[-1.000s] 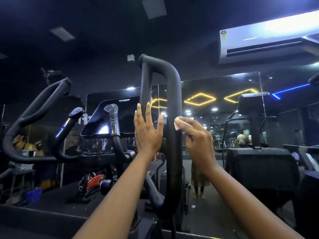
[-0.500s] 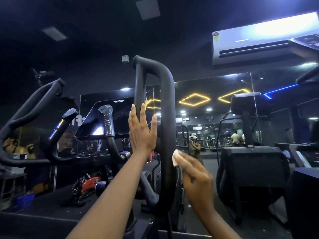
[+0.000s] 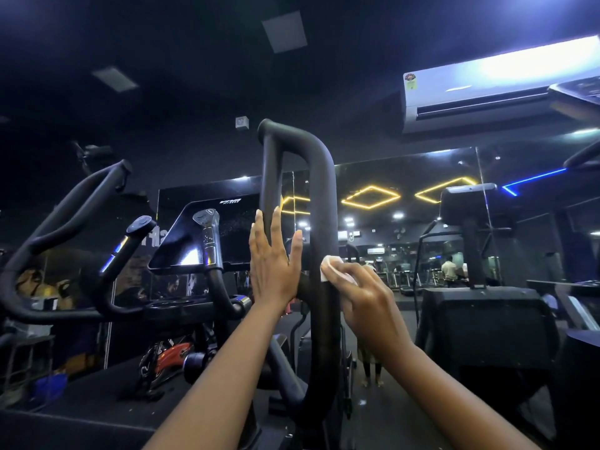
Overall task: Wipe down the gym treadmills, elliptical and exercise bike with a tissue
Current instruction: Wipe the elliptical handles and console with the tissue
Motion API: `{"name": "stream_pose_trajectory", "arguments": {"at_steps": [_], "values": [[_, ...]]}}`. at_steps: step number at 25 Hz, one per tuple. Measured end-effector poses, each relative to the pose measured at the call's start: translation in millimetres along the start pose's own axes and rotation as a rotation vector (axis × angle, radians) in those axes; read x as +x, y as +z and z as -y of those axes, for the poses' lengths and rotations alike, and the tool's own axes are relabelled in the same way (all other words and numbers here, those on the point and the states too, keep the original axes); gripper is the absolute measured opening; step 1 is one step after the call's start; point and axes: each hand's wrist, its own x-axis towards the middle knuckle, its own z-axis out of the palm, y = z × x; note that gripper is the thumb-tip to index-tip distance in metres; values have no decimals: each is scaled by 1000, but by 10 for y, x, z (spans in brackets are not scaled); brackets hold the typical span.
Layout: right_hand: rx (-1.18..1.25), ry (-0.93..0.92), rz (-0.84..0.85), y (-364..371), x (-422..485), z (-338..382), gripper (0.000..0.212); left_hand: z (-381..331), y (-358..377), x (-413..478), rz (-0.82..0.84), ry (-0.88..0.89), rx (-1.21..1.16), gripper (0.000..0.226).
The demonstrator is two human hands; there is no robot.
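White crumpled tissue [image 3: 331, 270] pinched in curled fingers of right hand [image 3: 368, 305], pressed against black padded looped handlebar [image 3: 322, 203] just beside that hand, left hand [image 3: 272, 266] laid flat (fingers straight) on its other bar.

Dark ceiling [image 3: 194, 43], wall mirror [image 3: 406, 222], yellow diamond lights [image 3: 370, 197], air conditioner [image 3: 500, 82].

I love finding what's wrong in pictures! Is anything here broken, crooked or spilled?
Nothing looks broken or spilled. The left hand rests flat on the black handlebar loop, and the right hand presses a white tissue against it. Only the console screen shows pale specks, maybe dust.
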Motion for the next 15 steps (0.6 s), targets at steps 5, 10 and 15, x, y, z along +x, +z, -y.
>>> {"name": "stream_pose_trajectory", "arguments": {"at_steps": [5, 10, 15], "values": [[120, 134, -125, -98, 900, -314, 27, -52, -43, 282, -21, -64, -90, 73], [109, 159, 1, 181, 1830, -693, 25, -109, -42, 741, 70, -112, 90, 64], [-39, -59, -123, 238, 1480, -656, 29, -84, -16, 728, 48, -105, 160, 63]]}}
